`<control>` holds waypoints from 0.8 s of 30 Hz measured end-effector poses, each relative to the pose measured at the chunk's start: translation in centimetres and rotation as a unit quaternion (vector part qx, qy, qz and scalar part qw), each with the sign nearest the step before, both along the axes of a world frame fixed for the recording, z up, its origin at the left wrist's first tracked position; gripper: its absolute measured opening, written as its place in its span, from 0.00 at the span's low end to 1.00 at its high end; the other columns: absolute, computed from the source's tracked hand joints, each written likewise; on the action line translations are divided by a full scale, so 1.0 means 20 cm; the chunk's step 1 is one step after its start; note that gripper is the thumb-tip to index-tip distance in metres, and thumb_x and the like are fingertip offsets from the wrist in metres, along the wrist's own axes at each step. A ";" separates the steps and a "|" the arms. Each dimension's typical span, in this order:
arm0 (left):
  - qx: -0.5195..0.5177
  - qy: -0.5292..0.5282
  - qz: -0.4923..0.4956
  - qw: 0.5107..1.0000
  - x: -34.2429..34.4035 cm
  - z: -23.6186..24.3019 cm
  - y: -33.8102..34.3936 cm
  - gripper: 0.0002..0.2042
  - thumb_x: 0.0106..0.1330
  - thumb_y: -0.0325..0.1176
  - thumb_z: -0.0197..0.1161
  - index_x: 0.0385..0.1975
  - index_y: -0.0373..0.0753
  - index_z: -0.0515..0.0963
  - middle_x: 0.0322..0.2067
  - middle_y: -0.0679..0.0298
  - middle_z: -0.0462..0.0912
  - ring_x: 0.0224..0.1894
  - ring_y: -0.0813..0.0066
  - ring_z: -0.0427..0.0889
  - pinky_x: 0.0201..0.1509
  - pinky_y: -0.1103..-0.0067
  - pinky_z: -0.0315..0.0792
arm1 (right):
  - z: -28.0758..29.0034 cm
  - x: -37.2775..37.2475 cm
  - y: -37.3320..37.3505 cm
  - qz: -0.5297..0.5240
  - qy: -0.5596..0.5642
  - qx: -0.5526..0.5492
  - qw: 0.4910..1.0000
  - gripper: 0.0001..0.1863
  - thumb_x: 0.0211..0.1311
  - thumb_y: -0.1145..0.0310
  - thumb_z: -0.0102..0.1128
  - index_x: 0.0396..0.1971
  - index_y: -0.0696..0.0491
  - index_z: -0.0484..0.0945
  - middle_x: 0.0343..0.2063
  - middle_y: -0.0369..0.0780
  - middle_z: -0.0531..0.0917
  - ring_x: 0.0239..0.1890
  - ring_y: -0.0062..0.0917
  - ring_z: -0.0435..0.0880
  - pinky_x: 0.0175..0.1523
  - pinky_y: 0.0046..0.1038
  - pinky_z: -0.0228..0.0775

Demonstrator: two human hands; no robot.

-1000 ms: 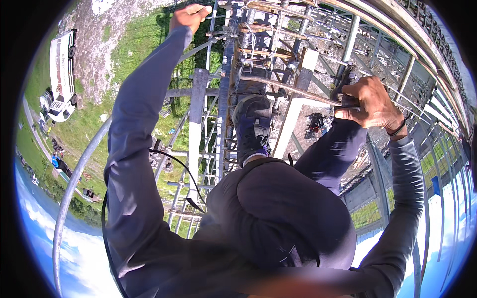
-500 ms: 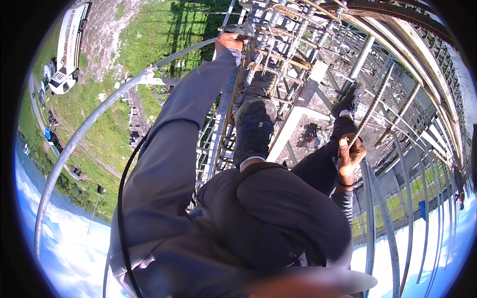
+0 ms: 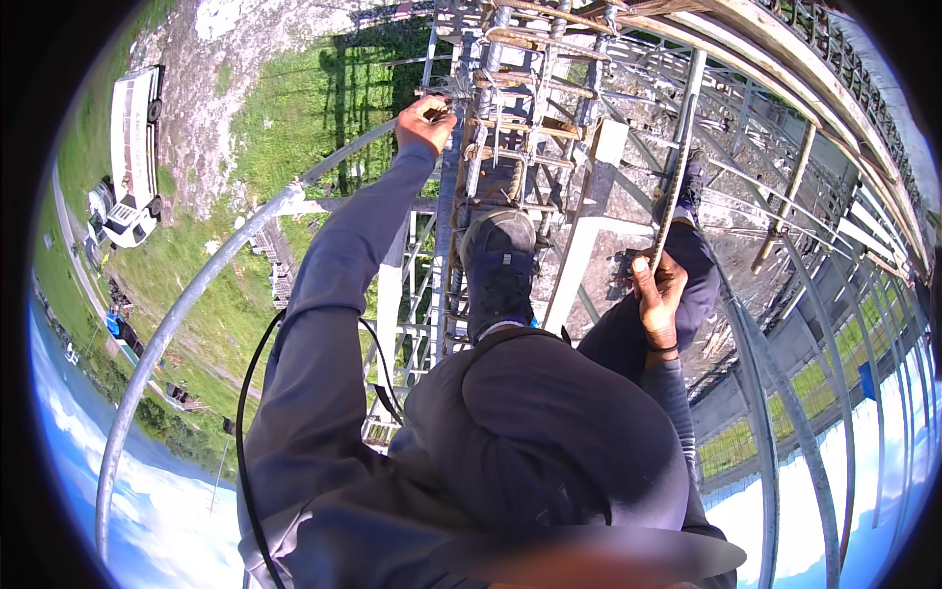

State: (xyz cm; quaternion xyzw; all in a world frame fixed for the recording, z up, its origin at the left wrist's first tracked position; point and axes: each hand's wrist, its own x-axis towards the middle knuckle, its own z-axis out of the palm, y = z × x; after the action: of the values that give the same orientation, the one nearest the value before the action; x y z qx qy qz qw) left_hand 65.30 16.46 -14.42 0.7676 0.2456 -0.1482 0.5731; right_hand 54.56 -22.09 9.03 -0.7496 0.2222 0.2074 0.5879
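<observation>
My left hand (image 3: 425, 120) is up at the far end of a curved grey metal pipe (image 3: 186, 299), fingers curled around it beside the rebar cage (image 3: 520, 108). In my right hand (image 3: 659, 299) is the near end of a ribbed steel rebar rod (image 3: 677, 172), gripped between thumb and fingers. The rod runs away from me, right of the cage. One shoe (image 3: 500, 245) rests on the cage between my hands. My other shoe (image 3: 690, 191) is farther right, partly behind the rod. What my left fingertips touch is hidden.
Far below on the left, a white truck (image 3: 134, 147) stands on grass and gravel. Wooden planks (image 3: 785, 74) curve along the far right. Several upright metal bars (image 3: 829, 353) stand at right. A black cord (image 3: 245, 432) hangs by my left arm. Scaffolding lies beneath.
The view has shifted, with the truck and cage lower in it. My right hand has moved left with the rebar rod, which now points more straight away from me. My left hand stays at the pipe.
</observation>
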 end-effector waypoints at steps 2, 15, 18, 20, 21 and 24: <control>-0.112 -0.103 -0.017 0.988 -0.01 0.02 0.04 0.05 0.58 0.23 0.62 0.34 0.33 0.81 0.43 0.62 0.85 0.42 0.76 0.79 0.48 0.77 0.73 | -0.01 -0.01 0.01 0.010 0.011 -0.001 1.000 0.16 0.68 0.61 0.70 0.28 0.58 0.80 0.17 0.26 0.71 0.21 0.10 0.63 0.27 0.20 0.52; -0.525 -0.097 0.139 0.834 0.14 0.68 0.56 0.08 0.77 0.33 0.52 0.47 0.39 0.73 0.34 0.60 0.79 0.49 0.59 0.83 0.72 0.59 0.68 | 0.00 0.07 0.11 0.007 -0.010 -0.015 1.000 0.07 0.69 0.70 0.68 0.37 0.57 0.81 0.17 0.24 0.70 0.21 0.08 0.60 0.28 0.18 0.50; -0.475 -0.084 0.094 0.871 0.33 0.85 0.57 0.06 0.80 0.33 0.51 0.50 0.42 0.72 0.27 0.71 0.66 0.25 0.82 0.64 0.29 0.83 0.66 | 0.03 0.14 0.22 -0.025 -0.019 0.019 0.999 0.07 0.70 0.73 0.66 0.44 0.58 0.83 0.17 0.24 0.71 0.21 0.08 0.59 0.27 0.18 0.50; -0.437 0.047 -0.024 0.898 0.40 0.96 0.43 0.10 0.79 0.33 0.52 0.56 0.43 0.67 0.28 0.71 0.67 0.22 0.87 0.60 0.22 0.87 0.58 | 0.04 0.21 0.32 0.012 -0.058 0.000 0.998 0.08 0.73 0.69 0.63 0.44 0.57 0.85 0.18 0.25 0.72 0.20 0.08 0.62 0.26 0.19 0.52; -0.403 0.116 -0.097 0.903 0.37 0.98 0.28 0.15 0.79 0.33 0.52 0.62 0.43 0.63 0.30 0.70 0.68 0.22 0.88 0.59 0.23 0.89 0.55 | 0.05 0.24 0.37 0.030 -0.060 0.012 0.998 0.09 0.74 0.67 0.62 0.44 0.56 0.85 0.18 0.26 0.73 0.20 0.09 0.63 0.26 0.19 0.53; -0.349 0.251 -0.410 0.804 0.23 1.02 -0.16 0.35 0.69 0.24 0.60 0.71 0.48 0.49 0.47 0.61 0.71 0.23 0.86 0.66 0.23 0.85 0.64 | 0.05 0.32 0.50 0.073 -0.048 0.028 0.996 0.14 0.79 0.63 0.54 0.47 0.56 0.85 0.20 0.29 0.77 0.19 0.09 0.68 0.24 0.18 0.59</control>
State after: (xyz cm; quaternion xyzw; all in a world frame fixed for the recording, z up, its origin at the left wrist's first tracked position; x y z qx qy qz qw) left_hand 69.98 13.17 5.92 0.4813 -0.0256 -0.6324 0.6065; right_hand 61.01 -12.07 10.00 -0.7563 0.1332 0.2198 0.6017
